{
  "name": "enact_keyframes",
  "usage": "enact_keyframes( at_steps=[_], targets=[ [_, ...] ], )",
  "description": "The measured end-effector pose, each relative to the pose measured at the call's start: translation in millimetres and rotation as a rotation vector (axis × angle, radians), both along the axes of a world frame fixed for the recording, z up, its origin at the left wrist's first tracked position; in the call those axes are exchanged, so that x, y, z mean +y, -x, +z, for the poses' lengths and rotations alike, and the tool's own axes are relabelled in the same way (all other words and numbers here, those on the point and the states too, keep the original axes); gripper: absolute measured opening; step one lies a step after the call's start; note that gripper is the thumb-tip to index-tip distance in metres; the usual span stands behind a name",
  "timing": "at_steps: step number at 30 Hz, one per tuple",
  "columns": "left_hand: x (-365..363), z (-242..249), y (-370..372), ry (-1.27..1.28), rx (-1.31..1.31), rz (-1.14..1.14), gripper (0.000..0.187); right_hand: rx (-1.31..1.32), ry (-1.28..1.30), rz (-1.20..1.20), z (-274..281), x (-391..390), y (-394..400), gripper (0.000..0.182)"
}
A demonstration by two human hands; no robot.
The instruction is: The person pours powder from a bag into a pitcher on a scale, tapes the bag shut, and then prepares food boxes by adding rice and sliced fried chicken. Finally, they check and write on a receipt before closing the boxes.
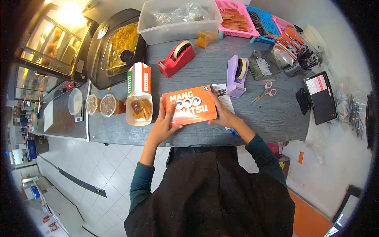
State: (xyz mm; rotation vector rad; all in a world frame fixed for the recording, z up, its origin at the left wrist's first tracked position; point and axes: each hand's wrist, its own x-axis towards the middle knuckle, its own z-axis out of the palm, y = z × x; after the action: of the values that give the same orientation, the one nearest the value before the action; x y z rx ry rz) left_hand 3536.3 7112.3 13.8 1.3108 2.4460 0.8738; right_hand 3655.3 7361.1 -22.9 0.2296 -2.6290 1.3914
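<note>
An orange cardboard food box point(197, 115) with white lettering lies closed on the dark counter in front of me. My left hand point(161, 127) grips its left side, fingers spread over the top and the left edge. At the opposite end my right hand point(226, 113) holds the right edge, thumb near the lower corner. Partly under the box and my right hand is a printed paper slip point(226, 101). Left of the box stands an open takeaway box point(138, 121) with browned food and a small sauce cup inside, its red, white and green lid point(138, 81) raised.
Behind are a red tape dispenser point(173, 63), a purple tape dispenser point(233, 83) and a clear plastic bin point(177, 33). Pink scissors point(263, 93) and a tablet point(320, 96) lie right. Two lidded cups point(109, 106) and a glass-lidded tray point(118, 47) stand left.
</note>
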Motion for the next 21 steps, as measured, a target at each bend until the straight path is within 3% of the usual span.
enact_keyframes(
  at_steps=[5, 9, 10, 12, 14, 15, 17, 18, 21],
  targets=[
    [8, -4, 17, 0.144, 0.286, -0.158, 0.083, 0.051, -0.291, 0.086, 6, 7, 8, 0.085],
    [11, -16, 22, 0.184, 0.557, -0.150, 0.073, 0.149, -0.321, 0.023, -4, 2, 12, 0.075],
    [10, -19, 24, 0.174, 0.616, -0.156, 0.067, 0.152, -0.453, 0.014, -5, 2, 13, 0.073],
    [10, -19, 26, 0.210, 0.605, -0.168, 0.067, 0.155, -0.712, -0.006, -4, 0, 13, 0.070],
    [10, -18, 27, 0.230, 0.625, -0.172, 0.064, 0.125, -0.769, -0.022, -2, -2, 13, 0.067],
    [10, -14, 27, 0.266, 0.472, -0.182, 0.063, 0.112, -0.799, -0.032, 0, -2, 14, 0.066],
    [6, -24, 21, 0.128, 0.343, -0.160, 0.063, 0.094, -0.711, -0.034, 6, -4, 16, 0.058],
    [3, -22, 21, 0.138, 0.143, -0.156, 0.069, 0.082, -0.669, -0.034, 12, -6, 14, 0.054],
    [7, 2, 33, 0.384, 0.288, -0.226, 0.070, 0.142, -0.635, 0.018, 30, -17, 6, 0.053]
  ],
)
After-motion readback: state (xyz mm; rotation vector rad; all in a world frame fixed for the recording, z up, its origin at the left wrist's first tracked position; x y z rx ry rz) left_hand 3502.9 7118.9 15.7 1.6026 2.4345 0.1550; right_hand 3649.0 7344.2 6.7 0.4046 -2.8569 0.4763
